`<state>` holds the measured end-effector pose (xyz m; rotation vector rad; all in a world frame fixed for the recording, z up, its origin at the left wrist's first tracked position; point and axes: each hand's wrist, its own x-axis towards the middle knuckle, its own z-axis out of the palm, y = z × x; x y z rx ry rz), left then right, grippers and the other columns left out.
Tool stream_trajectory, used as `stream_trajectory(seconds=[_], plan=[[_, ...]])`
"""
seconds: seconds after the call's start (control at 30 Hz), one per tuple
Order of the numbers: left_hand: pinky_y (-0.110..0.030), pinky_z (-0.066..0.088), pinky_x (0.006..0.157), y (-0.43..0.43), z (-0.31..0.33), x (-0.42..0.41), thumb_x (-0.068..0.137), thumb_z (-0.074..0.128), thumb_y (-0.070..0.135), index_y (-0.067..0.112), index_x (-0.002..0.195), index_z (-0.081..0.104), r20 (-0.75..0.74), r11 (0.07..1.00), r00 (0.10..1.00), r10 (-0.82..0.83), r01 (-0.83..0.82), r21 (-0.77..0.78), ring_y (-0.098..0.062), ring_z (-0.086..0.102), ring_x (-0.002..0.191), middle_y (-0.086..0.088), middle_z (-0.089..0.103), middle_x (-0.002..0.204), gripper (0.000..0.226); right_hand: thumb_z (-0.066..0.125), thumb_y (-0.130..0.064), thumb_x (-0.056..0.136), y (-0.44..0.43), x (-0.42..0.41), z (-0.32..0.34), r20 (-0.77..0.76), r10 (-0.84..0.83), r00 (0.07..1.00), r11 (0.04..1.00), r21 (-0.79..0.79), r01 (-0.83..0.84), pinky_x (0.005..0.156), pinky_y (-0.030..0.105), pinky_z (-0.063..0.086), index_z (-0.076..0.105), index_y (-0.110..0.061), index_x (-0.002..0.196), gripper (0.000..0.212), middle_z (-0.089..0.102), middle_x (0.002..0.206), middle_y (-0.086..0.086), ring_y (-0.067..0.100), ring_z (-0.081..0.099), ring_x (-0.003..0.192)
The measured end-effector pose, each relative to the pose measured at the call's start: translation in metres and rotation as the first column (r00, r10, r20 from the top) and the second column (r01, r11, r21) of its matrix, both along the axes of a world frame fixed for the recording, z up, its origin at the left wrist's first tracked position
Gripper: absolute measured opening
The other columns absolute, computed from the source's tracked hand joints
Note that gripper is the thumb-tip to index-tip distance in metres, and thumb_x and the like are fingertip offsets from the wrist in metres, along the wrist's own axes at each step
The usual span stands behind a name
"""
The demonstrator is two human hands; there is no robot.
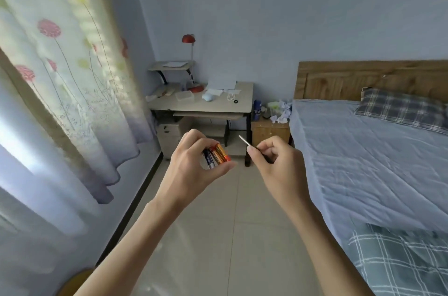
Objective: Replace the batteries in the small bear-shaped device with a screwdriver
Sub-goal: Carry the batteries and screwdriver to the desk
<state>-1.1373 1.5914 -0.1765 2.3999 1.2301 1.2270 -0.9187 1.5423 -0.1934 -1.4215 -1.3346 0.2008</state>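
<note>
Three batteries (216, 156); one screwdriver (245, 142); two hands; one desk (242, 101); one bed (363, 150)

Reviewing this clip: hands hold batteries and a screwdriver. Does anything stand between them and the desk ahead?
Nothing visible does. The left hand holds the batteries and the right hand the screwdriver, both over bare floor that runs to the desk. The bed lies off to the right. I cannot pick out the bear-shaped device.
</note>
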Motion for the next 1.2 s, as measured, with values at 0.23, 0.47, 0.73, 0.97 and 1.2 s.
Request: stream_trajectory(seconds=[0.23,0.47,0.73,0.97,1.2], plan=[[-0.011,0.046,0.087,0.154,0.003,-0.015,0.080,0.085,0.065,0.018,0.120,0.076,0.032,0.999,0.999,-0.027,0.028,-0.040,-0.013,0.061,0.103,0.010,0.055,0.110,0.062,0.080,-0.037,0.095,0.134,-0.003,0.011,-0.031,-0.078,0.996,0.997,-0.003,0.078,0.061,0.047,0.058,0.069,-0.022,0.088,0.020,0.070,0.072,-0.009,0.013,0.069,0.066],[-0.018,0.049,0.087,0.295,-0.012,-0.006,0.081,0.082,0.069,0.018,0.119,0.076,0.055,0.998,0.998,-0.017,0.020,-0.051,-0.014,0.061,0.101,0.009,0.056,0.108,0.064,0.080,-0.035,0.094,0.279,0.018,-0.012,-0.048,-0.092,0.995,0.996,-0.002,0.092,0.061,0.048,0.056,0.070,-0.018,0.088,0.020,0.071,0.071,-0.006,0.016,0.068,0.065],[-0.035,0.060,0.089,0.498,0.000,0.036,0.085,0.082,0.065,0.015,0.121,0.074,0.014,1.000,1.000,-0.019,0.019,0.017,-0.015,0.062,0.102,0.006,0.056,0.110,0.062,0.078,-0.042,0.094,0.489,0.073,-0.017,-0.038,-0.102,0.994,0.995,0.018,0.103,0.059,0.048,0.058,0.070,-0.022,0.090,0.022,0.071,0.072,-0.010,0.012,0.069,0.065],[-0.014,0.048,0.090,0.647,0.004,0.066,0.086,0.082,0.061,0.018,0.119,0.074,0.017,1.000,1.000,0.022,-0.021,-0.020,-0.006,0.059,0.104,0.009,0.055,0.110,0.055,0.078,-0.044,0.094,0.649,0.106,0.003,-0.034,-0.108,0.994,0.994,-0.004,0.108,0.058,0.040,0.055,0.070,-0.021,0.087,0.025,0.071,0.069,-0.009,0.010,0.066,0.062],[-0.018,0.051,0.090,0.791,-0.023,0.069,0.086,0.081,0.063,0.017,0.119,0.074,0.014,0.997,1.000,0.018,-0.017,-0.070,-0.010,0.059,0.102,0.006,0.054,0.108,0.057,0.079,-0.043,0.094,0.786,0.113,-0.026,-0.028,-0.093,0.995,0.993,-0.073,0.091,0.057,0.040,0.056,0.070,-0.021,0.089,0.024,0.070,0.070,-0.009,0.009,0.065,0.061]])
